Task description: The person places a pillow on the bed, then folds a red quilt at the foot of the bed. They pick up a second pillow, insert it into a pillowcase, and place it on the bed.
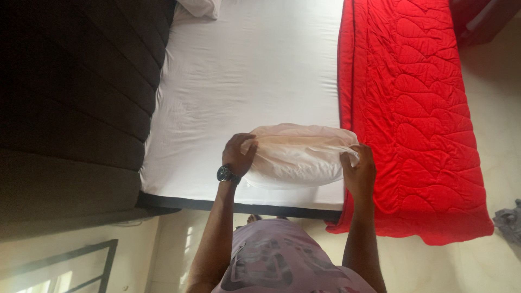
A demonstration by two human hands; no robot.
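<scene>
Two hands grip one pillow (299,156) at lower centre: left hand (239,153) closed on its left end, right hand (359,171) on its right. White sheet (244,70) lies spread; red quilt (412,108), at right, remains bunched aside.

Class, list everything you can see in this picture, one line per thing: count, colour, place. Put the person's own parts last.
pillow: one, white, near edge of the bed, gripped at both ends
second pillow: one, white, top edge of the view, partly cut off
bed sheet: one, white, covering the mattress
quilt: one, red, on the bed's right part, hanging over the near edge
headboard: one, dark, left of the bed
floor: pale, around the bed
wristwatch: one, dark, left wrist
shirt: one, mauve, bottom centre
left hand: gripping pillow's left end
right hand: gripping pillow's right end
</scene>
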